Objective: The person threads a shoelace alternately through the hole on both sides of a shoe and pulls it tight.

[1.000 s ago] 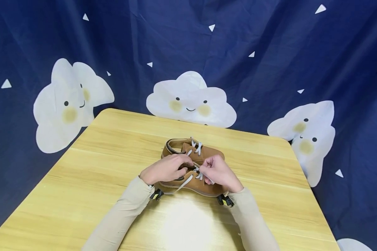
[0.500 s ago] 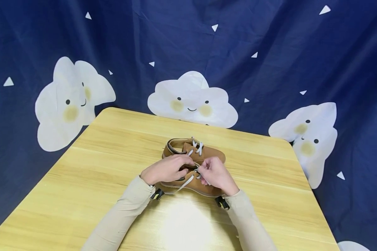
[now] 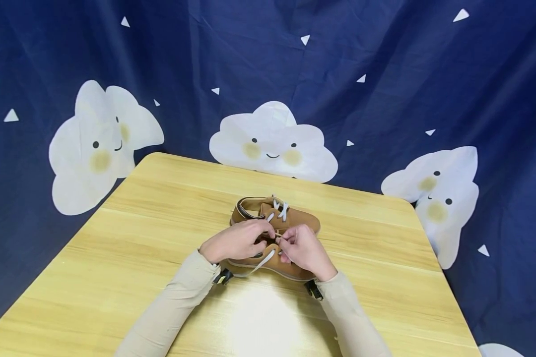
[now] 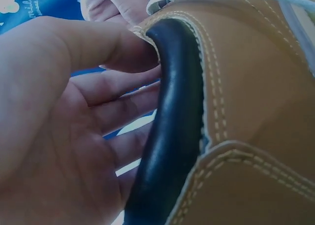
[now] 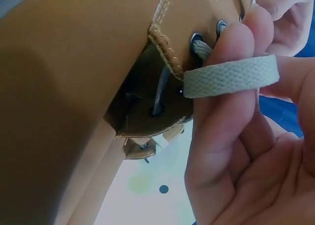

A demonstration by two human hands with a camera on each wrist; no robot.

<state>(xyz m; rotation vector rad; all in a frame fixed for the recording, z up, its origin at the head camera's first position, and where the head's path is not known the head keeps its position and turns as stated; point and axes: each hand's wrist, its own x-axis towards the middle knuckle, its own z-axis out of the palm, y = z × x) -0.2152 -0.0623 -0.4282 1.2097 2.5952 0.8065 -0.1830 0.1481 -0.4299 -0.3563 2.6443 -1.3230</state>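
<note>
A brown leather shoe [image 3: 274,263] with pale grey laces lies sideways on the table, toe to the right. My left hand [image 3: 238,241] is at its opening. In the left wrist view the thumb presses the top corner of the shoe by its dark padded collar [image 4: 174,97], the other fingers spread behind. My right hand [image 3: 305,248] pinches a flat shoelace [image 5: 231,76] that loops across its fingers beside the metal eyelets [image 5: 196,38]. The other lace end [image 3: 262,260] hangs loose over the near side of the shoe.
A matching brown shoe [image 3: 301,216] with crossed laces stands just behind the first. Both are on a light wooden table [image 3: 116,277]. A dark blue curtain [image 3: 259,59] with white clouds hangs behind the table.
My right hand has shifted a little to the left with the lace, closer to the left hand. The left hand and both shoes have stayed in place.
</note>
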